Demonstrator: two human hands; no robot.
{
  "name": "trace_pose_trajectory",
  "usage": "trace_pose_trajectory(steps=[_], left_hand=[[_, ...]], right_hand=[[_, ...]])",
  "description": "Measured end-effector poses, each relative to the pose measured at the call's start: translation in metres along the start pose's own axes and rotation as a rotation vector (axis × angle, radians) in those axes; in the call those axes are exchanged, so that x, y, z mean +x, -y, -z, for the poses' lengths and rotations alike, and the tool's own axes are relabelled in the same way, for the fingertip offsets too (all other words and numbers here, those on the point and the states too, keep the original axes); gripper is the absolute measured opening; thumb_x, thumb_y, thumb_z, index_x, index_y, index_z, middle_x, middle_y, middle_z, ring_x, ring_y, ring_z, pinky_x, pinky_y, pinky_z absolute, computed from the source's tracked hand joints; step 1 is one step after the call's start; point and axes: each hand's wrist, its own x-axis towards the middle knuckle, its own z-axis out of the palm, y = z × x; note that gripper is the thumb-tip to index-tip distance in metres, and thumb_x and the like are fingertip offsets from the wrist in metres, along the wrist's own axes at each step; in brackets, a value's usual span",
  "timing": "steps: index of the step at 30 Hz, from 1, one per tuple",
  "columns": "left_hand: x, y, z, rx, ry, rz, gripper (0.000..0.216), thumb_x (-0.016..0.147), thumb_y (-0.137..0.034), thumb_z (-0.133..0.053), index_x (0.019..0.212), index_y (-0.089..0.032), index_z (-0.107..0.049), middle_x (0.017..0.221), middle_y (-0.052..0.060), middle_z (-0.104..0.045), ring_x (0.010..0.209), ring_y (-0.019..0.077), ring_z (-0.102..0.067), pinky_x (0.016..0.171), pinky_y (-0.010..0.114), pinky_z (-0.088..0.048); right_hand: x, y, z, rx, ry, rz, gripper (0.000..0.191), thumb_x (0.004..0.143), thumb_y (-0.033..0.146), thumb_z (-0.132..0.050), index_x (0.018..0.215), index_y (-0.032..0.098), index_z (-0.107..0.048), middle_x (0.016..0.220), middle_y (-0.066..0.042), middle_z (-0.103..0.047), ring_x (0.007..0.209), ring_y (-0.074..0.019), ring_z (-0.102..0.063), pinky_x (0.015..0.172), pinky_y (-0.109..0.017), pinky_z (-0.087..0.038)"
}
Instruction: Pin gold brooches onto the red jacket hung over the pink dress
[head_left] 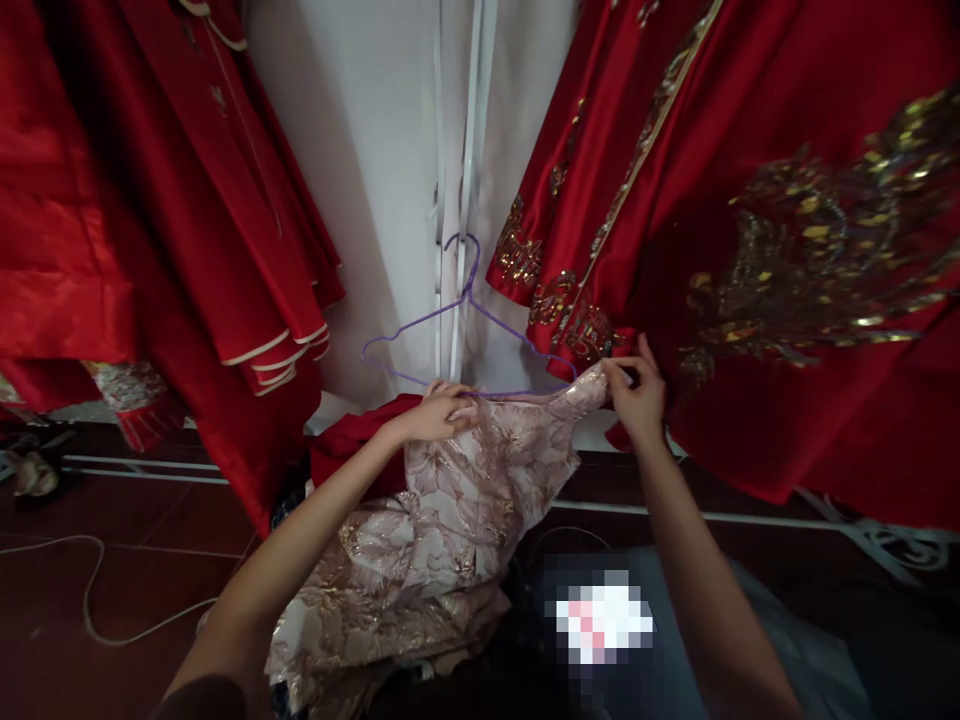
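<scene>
A pale pink garment with gold floral pattern (pixel 450 520) hangs down between my arms. A thin purple wire hanger (pixel 465 320) rises just above it, hook pointing up. My left hand (pixel 439 410) is closed on the garment's top edge together with the hanger's bottom bar. My right hand (pixel 637 395) pinches the garment's upper right corner beside the hanger's right end.
Red satin robes with white trim (pixel 187 200) hang at the left. A red gown with gold embroidery (pixel 787 250) hangs at the right, touching my right hand. A white wall corner (pixel 397 150) stands behind. A pale cord (pixel 90 590) lies on the dark floor.
</scene>
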Motion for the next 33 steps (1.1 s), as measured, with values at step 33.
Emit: trace_pose_trajectory(steps=[33], left_hand=[[-0.003,-0.022,0.005,-0.232,-0.119,-0.001,0.035,0.092,-0.04,-0.033,0.093,-0.021,-0.061,0.124,0.006,-0.054,0.123,0.0178,-0.039,0.105,0.037,-0.026]], right_hand=[[0.002,0.089,-0.039,-0.039,0.109,0.094,0.023,0.088,0.043,-0.044,0.088,0.023,-0.057,0.084,-0.003,-0.065,0.081,-0.0211,-0.059,0.078,-0.036,-0.041]])
